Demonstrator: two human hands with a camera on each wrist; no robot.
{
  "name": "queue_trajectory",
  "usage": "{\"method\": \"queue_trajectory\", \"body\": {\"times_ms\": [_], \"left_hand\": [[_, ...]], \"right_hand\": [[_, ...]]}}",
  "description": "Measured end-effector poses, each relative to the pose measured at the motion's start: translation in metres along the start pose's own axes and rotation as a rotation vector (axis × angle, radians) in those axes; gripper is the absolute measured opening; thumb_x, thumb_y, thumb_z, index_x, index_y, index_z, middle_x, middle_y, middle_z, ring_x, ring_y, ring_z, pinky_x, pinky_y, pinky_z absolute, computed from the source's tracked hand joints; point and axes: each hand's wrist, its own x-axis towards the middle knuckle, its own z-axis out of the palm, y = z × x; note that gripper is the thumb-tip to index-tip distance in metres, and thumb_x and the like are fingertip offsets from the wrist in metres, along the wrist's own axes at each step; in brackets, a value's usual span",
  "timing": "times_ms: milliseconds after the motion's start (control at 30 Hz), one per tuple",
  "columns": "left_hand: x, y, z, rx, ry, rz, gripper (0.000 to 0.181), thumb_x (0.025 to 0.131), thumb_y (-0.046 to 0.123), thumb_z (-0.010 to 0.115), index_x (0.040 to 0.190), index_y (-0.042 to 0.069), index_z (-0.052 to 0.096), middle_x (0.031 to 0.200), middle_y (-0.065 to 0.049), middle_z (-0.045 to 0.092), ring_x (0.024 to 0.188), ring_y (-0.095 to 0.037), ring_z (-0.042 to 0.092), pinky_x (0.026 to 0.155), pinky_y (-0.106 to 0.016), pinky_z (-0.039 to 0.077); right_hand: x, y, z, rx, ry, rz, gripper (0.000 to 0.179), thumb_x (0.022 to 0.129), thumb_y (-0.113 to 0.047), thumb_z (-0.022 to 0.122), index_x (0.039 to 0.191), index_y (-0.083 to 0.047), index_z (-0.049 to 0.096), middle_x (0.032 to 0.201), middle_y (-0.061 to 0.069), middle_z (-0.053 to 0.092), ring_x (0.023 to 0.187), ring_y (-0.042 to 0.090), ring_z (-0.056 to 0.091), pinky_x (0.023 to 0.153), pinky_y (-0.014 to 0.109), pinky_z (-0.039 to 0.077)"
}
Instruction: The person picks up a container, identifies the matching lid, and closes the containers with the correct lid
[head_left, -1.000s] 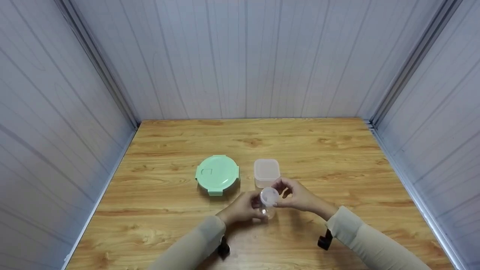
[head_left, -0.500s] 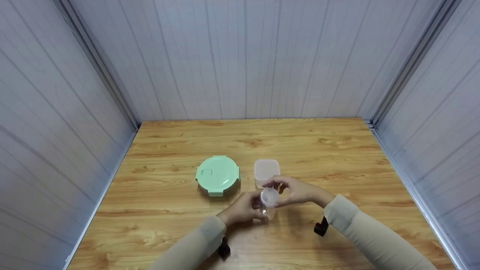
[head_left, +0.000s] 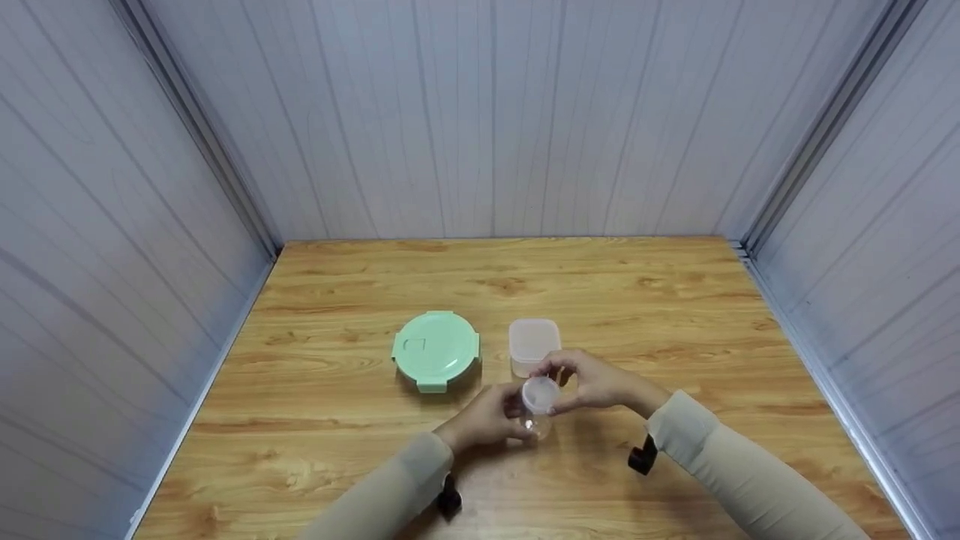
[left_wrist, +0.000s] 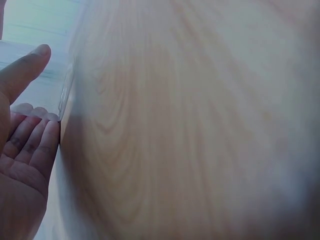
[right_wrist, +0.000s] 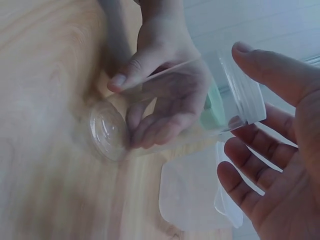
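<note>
A clear, straight-sided plastic jar (head_left: pixel 537 427) stands upright on the table, capped by a translucent white screw lid (head_left: pixel 540 390). My left hand (head_left: pixel 487 416) grips the jar low on its left side; in the left wrist view its thumb and fingers lie on the jar wall (left_wrist: pixel 37 82). From the right, my right hand (head_left: pixel 596 384) pinches the lid, thumb on the near side and fingertips on the far side. The right wrist view shows the lid's edge (right_wrist: pixel 254 100) between right thumb and fingers, with the left hand (right_wrist: pixel 167 95) seen through the jar.
Just behind the jar is a small square translucent box (head_left: pixel 534 341). To its left sits a round lunch box with a mint-green clip lid (head_left: pixel 436 349). Pale panel walls (head_left: pixel 487 120) enclose the wooden table (head_left: pixel 315 420) at the back and both sides.
Over the last second my right fingers have shifted around the lid's rim toward its far side, and the right wrist has moved slightly left. The left hand and jar stay in place.
</note>
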Motion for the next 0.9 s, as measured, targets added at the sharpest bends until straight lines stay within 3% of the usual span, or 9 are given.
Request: {"method": "queue_trajectory", "body": {"times_ms": [367, 667, 900], "left_hand": [[0.001, 0.002, 0.001, 0.026, 0.013, 0.002, 0.067, 0.079, 0.007, 0.096, 0.141, 0.015, 0.070, 0.133, 0.003, 0.076, 0.117, -0.005, 0.070, 0.106, -0.024, 0.055], [-0.003, -0.001, 0.004, -0.040, 0.002, 0.046, 0.069, 0.084, 0.005, 0.092, 0.147, 0.007, 0.064, 0.139, -0.008, 0.073, 0.124, -0.012, 0.070, 0.109, -0.025, 0.055], [-0.005, 0.001, 0.001, 0.042, -0.010, 0.081, 0.067, 0.084, 0.005, 0.090, 0.146, 0.007, 0.065, 0.141, -0.007, 0.073, 0.129, -0.014, 0.069, 0.113, -0.027, 0.053]], "right_hand": [[-0.007, 0.006, 0.013, 0.086, 0.092, 0.010, 0.047, 0.085, -0.011, 0.091, 0.125, 0.003, 0.070, 0.121, 0.021, 0.074, 0.104, 0.008, 0.063, 0.091, 0.030, 0.057], [-0.008, 0.006, 0.016, 0.093, 0.079, 0.024, 0.049, 0.086, -0.012, 0.089, 0.128, 0.001, 0.068, 0.120, 0.017, 0.072, 0.106, 0.015, 0.062, 0.090, 0.030, 0.057], [-0.009, 0.001, 0.016, 0.089, 0.092, 0.031, 0.051, 0.086, -0.014, 0.089, 0.130, 0.000, 0.069, 0.120, 0.015, 0.073, 0.106, 0.011, 0.063, 0.090, 0.028, 0.056]]}}
